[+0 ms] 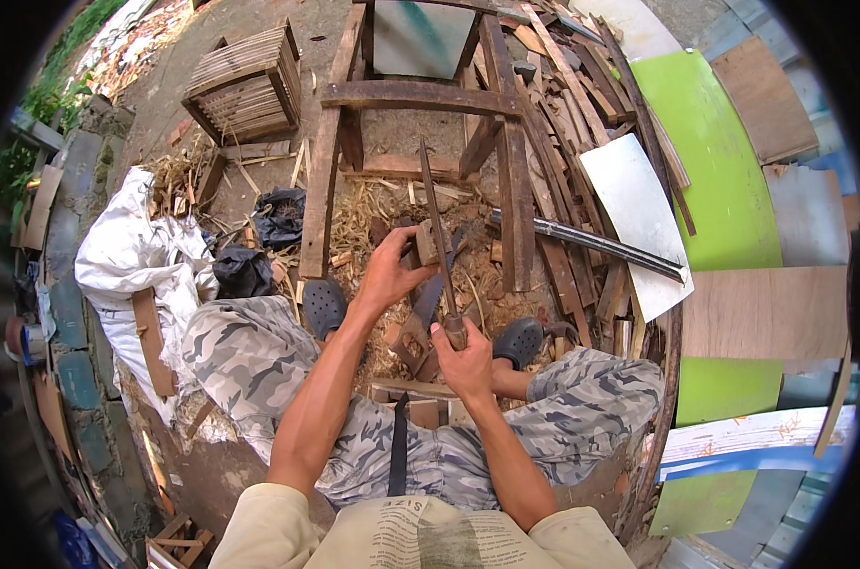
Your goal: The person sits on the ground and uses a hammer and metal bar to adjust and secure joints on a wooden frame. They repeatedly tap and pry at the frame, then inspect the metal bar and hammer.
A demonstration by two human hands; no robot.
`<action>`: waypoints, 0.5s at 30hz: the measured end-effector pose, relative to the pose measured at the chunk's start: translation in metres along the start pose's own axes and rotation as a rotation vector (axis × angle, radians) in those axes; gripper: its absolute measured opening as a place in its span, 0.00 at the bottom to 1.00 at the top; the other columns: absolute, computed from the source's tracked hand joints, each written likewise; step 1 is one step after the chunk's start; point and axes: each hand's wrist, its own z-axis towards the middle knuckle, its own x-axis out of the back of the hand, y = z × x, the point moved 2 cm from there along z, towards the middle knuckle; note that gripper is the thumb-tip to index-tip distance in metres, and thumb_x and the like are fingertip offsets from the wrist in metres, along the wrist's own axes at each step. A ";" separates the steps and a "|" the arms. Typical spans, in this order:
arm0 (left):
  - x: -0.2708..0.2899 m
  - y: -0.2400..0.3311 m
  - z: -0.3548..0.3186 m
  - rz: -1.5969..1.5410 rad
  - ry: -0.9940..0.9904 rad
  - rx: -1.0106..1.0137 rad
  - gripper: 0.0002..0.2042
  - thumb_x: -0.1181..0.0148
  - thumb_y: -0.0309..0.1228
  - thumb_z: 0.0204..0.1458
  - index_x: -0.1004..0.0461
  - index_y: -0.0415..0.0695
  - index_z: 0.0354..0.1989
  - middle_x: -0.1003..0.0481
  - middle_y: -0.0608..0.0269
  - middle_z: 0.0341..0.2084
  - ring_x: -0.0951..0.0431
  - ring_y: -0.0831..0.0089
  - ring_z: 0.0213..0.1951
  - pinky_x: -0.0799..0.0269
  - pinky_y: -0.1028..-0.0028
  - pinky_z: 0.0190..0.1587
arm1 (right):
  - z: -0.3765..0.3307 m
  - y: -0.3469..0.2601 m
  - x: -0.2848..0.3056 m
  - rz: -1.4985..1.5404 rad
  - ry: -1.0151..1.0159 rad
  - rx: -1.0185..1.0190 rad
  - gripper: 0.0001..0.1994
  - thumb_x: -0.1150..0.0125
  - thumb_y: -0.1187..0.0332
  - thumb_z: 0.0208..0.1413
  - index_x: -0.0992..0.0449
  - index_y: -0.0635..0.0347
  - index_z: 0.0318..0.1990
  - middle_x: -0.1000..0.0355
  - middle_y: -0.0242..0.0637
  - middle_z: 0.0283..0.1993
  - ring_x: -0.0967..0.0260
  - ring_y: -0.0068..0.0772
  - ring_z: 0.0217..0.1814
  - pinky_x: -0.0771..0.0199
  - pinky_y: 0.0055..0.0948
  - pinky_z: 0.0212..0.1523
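Observation:
My left hand [392,270] grips a small wooden block [428,244] between thumb and fingers, in front of the stool-like wooden frame. My right hand [464,358] is closed round the wooden handle of a long narrow metal tool [437,204]. Its tapering shaft points away from me and passes along the block's right side; whether it is a file or a blade seen edge-on, I cannot tell. Below the block, a handsaw [428,302] lies among the shavings, its wooden handle toward me and partly hidden by my left forearm.
The upright wooden frame [420,97] stands ahead between scattered shavings. At right lie piled wood strips [567,114], a dark metal bar [591,245], a white sheet [639,213] and a green panel [724,161]. A slatted crate [245,85] and white sack [141,242] sit left.

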 end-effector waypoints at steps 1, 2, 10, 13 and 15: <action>-0.001 0.000 -0.001 0.020 0.007 -0.013 0.32 0.22 0.30 0.40 0.28 0.40 0.56 0.24 0.52 0.50 0.22 0.55 0.53 0.25 0.63 0.57 | 0.000 0.002 0.000 0.006 -0.005 -0.004 0.15 0.34 0.61 0.58 0.22 0.69 0.39 0.21 0.51 0.29 0.21 0.48 0.31 0.25 0.39 0.34; -0.001 0.000 -0.001 0.040 0.015 -0.026 0.32 0.22 0.30 0.40 0.28 0.40 0.56 0.24 0.52 0.50 0.22 0.55 0.53 0.25 0.62 0.56 | 0.000 0.004 0.000 0.013 -0.012 -0.008 0.16 0.34 0.61 0.58 0.22 0.70 0.39 0.21 0.52 0.30 0.21 0.49 0.32 0.25 0.39 0.35; 0.043 0.060 0.021 0.587 -0.368 0.113 0.23 0.31 0.29 0.46 0.25 0.41 0.53 0.23 0.53 0.51 0.22 0.51 0.52 0.25 0.58 0.52 | -0.001 0.018 0.014 -0.056 0.000 -0.064 0.16 0.35 0.60 0.57 0.22 0.70 0.36 0.22 0.52 0.29 0.21 0.50 0.32 0.25 0.41 0.36; 0.074 0.143 0.045 0.722 0.009 -0.180 0.18 0.37 0.27 0.52 0.24 0.45 0.53 0.21 0.57 0.48 0.24 0.53 0.56 0.26 0.62 0.54 | -0.002 0.016 0.016 -0.005 0.003 -0.112 0.15 0.35 0.61 0.57 0.22 0.69 0.36 0.22 0.50 0.28 0.22 0.49 0.30 0.26 0.40 0.35; 0.066 0.208 0.067 0.667 0.212 -0.582 0.17 0.38 0.27 0.53 0.24 0.47 0.53 0.23 0.57 0.52 0.27 0.56 0.60 0.28 0.60 0.56 | -0.002 0.019 0.016 0.002 -0.001 -0.121 0.14 0.36 0.61 0.57 0.22 0.68 0.36 0.23 0.49 0.27 0.23 0.47 0.29 0.27 0.40 0.34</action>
